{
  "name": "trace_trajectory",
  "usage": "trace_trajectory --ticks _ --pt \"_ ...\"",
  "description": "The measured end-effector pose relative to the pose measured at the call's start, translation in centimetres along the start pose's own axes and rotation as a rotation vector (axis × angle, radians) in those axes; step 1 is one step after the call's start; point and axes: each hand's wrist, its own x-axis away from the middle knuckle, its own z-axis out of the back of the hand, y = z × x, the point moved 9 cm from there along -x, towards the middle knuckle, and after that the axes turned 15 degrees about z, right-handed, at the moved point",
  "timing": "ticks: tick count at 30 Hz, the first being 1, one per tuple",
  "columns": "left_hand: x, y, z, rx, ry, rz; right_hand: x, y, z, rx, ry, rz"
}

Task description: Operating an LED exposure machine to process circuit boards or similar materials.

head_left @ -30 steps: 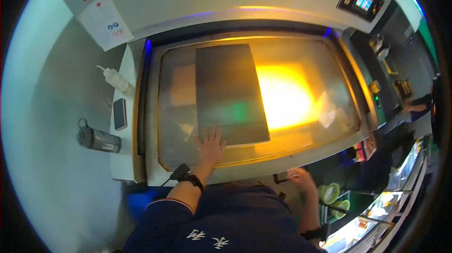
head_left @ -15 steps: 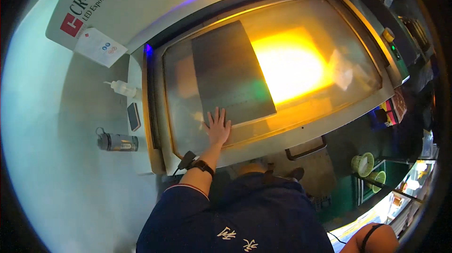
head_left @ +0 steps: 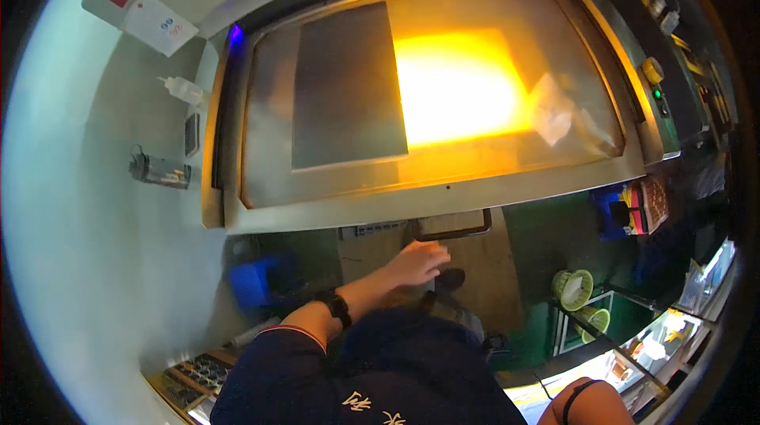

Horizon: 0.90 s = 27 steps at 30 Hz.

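My left hand [head_left: 418, 262] hangs in front of the exposure machine, below its front edge, with the fingers loosely bent and somewhat apart and nothing visible in them. It is nearest to a dark bar handle [head_left: 455, 233] under the machine. A dark grey rectangular panel [head_left: 348, 89] lies flat on the left half of the machine's framed bed [head_left: 265, 132]. Bright yellow light glows beside the panel's right edge. A crumpled clear-whitish piece [head_left: 552, 112] shows on the right of the bed. My right hand is out of view; only part of my bent right arm shows at the bottom.
A squeeze bottle [head_left: 182, 90], a phone [head_left: 191, 134] and a drinking bottle [head_left: 161, 172] stand or lie at the left. Green baskets [head_left: 572, 290] are at the lower right. A blue bin [head_left: 250, 282] sits on the floor. A yellow knob [head_left: 652, 71] is at the machine's right.
My left hand has left the panel's near left corner and come back toward my body, past the machine's front edge. The view has shifted; the panel stays on the bed.
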Motion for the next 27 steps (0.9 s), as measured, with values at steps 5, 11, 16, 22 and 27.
trace_trajectory --ticks 5,11,16,22,27 --pt "-6.0 -9.7 0.6 -0.262 0.425 0.438 1.0 1.4 -3.1 0.032 -0.091 -0.001" --pt "-6.2 -23.7 -6.8 -0.127 0.093 0.904 3.1 0.9 -8.0 0.021 -0.163 -0.01" --pt "-5.8 -25.6 -13.1 -0.326 0.138 0.844 3.0 0.9 -10.0 0.017 -0.198 -0.002" --pt "-6.1 -25.9 -15.3 0.083 0.326 0.869 3.3 1.1 -11.4 0.046 -0.216 -0.01" --pt "-4.5 -24.7 -9.9 -0.131 0.246 0.956 3.0 1.1 -12.2 0.011 -0.21 -0.011"
